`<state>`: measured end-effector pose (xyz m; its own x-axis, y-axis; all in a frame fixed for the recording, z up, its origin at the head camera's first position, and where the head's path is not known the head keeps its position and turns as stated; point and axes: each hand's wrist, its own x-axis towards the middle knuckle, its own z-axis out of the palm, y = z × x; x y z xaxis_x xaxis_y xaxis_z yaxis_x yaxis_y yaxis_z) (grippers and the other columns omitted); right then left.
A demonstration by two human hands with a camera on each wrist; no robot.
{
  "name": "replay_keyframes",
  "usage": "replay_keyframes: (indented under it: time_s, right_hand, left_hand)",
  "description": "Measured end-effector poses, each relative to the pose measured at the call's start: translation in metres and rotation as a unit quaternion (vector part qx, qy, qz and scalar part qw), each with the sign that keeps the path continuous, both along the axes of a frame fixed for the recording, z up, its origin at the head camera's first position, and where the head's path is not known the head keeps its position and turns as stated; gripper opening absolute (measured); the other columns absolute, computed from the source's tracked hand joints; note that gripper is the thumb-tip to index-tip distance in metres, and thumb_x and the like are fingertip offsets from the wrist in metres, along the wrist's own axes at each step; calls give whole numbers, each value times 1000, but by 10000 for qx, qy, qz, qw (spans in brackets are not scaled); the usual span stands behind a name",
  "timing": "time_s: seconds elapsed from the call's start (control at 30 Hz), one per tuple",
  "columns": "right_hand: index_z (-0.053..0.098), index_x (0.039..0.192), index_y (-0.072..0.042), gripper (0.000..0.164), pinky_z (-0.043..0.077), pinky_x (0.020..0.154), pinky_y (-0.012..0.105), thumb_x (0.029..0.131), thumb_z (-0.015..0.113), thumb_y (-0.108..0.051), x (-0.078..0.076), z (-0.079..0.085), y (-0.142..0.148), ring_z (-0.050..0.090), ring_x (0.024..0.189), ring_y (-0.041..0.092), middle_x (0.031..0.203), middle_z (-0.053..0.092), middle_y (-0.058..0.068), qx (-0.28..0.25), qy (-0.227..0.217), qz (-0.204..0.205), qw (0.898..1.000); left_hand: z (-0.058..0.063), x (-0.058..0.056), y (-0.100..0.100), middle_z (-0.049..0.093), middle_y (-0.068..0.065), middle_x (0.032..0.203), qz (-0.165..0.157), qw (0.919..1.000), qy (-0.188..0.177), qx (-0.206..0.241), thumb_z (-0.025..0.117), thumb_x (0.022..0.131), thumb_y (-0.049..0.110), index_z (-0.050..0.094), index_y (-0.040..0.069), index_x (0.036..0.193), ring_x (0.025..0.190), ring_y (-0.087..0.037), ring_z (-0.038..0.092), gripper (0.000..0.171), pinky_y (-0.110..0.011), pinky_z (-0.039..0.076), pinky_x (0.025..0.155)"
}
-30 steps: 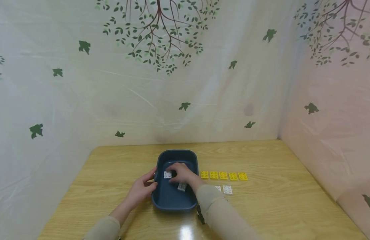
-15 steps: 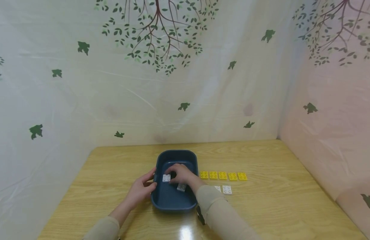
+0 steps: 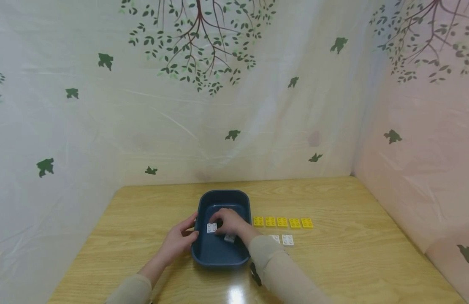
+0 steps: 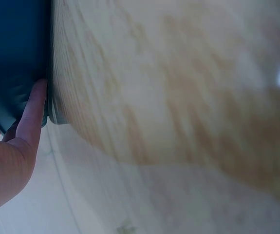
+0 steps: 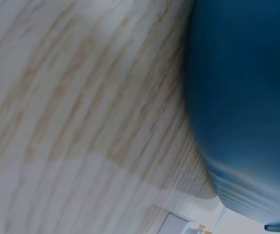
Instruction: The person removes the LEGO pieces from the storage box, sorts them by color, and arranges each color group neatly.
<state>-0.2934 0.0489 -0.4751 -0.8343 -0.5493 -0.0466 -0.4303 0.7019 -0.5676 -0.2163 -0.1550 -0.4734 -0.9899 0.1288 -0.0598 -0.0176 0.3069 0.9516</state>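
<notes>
My left hand [image 3: 178, 240] touches the outer left wall of a dark blue tray [image 3: 220, 256]. Its thumb [image 4: 32, 109] lies straight along that wall in the left wrist view. Inside the tray, my right hand [image 3: 231, 221] has its index finger and thumb bent about a white toy building brick [image 3: 211, 228] with studs on top. A second brick [image 3: 229, 238], greyish in the shade, lies in the tray, partly covered by the right hand. The right wrist view has only the outer wall of the tray [image 5: 247, 107], not the fingers.
Right of the tray, several yellow bricks [image 3: 282, 222] form a row on the wooden table [image 3: 348, 253]. Nearer lie white bricks [image 3: 288, 240], one partly behind the right sleeve [image 3: 272, 257]. A printed curtain [image 3: 272, 114] surrounds the table at the back and sides.
The white brick at the right fingertips has slid slightly toward me inside the tray, and the right fingers have moved a little with it. The left hand and tray stay put.
</notes>
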Motion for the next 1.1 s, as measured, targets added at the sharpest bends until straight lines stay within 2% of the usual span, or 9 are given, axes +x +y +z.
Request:
replay_keyframes:
  time_s: [0.37,0.8,1.0,1.1]
  right_hand:
    - [74,109,-17,28,46,98,32,82,80,-15,3,4,0,57,101,12,106,64,-4,-8,82,136,9999]
    - [73,112,-18,29,47,94,28,84,79,-18,20,15,22,55,99,7,107,62,-9,-499,640,496,9955]
    - [73,113,-15,31,48,92,31,83,80,-15,29,23,35,57,99,11,107,65,-4,-796,1046,678,9890]
    - [73,113,-14,32,49,91,32,82,80,-13,33,25,42,56,98,12,106,65,-3,-907,1093,668,9876]
  left_hand:
    - [2,1,-1,51,-21,141,-14,10000,3,-19,62,95,8,45,18,151,113,-35,60,59,-44,59,78]
    - [1,-1,0,50,-21,143,-61,10000,20,-14,61,96,8,44,19,151,113,-34,60,59,-42,59,80]
    - [0,-1,1,51,-22,141,-3,9999,103,83,62,94,6,46,15,150,112,-34,61,59,-42,59,79]
    - [-1,-2,1,52,-22,140,43,9999,115,50,62,94,5,46,15,149,111,-34,61,59,-42,59,79]
